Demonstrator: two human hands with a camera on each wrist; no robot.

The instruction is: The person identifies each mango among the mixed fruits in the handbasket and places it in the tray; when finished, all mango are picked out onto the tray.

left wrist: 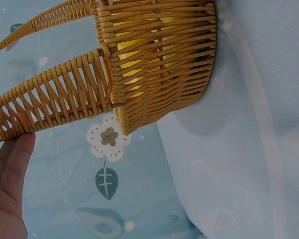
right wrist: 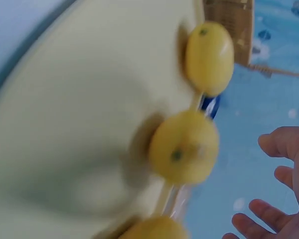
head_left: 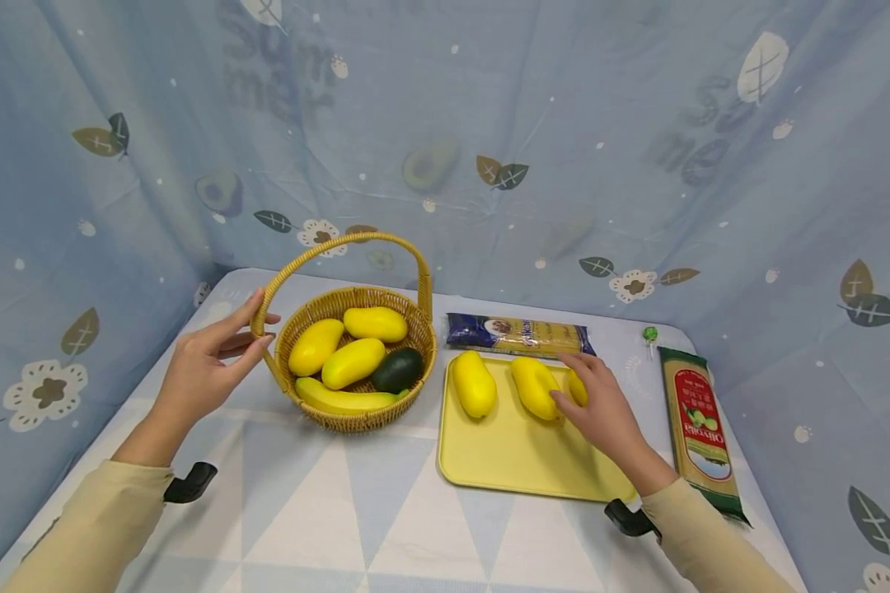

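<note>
My left hand (head_left: 202, 366) pinches the left side of the handle of a woven basket (head_left: 363, 422), thumb on one side and fingers on the other. Inside lie three yellow mangoes (head_left: 354, 363), a banana (head_left: 344, 400) and a dark green avocado (head_left: 398, 371). My right hand (head_left: 604, 412) hovers with spread fingers over the yellow tray (head_left: 512, 461). Below it are a middle mango (head_left: 536, 387) and a right mango (head_left: 578, 389), the latter partly hidden by the hand. A left mango (head_left: 475, 385) lies nearer the basket. The right wrist view shows a gap between fingers and mangoes.
Behind the tray lies a blue-ended pasta packet (head_left: 519, 333). A red and green Olivoila packet (head_left: 700, 420) lies along the table's right side, with a small green lollipop (head_left: 649, 334) near its far end. Patterned blue curtains (head_left: 445, 148) enclose the table.
</note>
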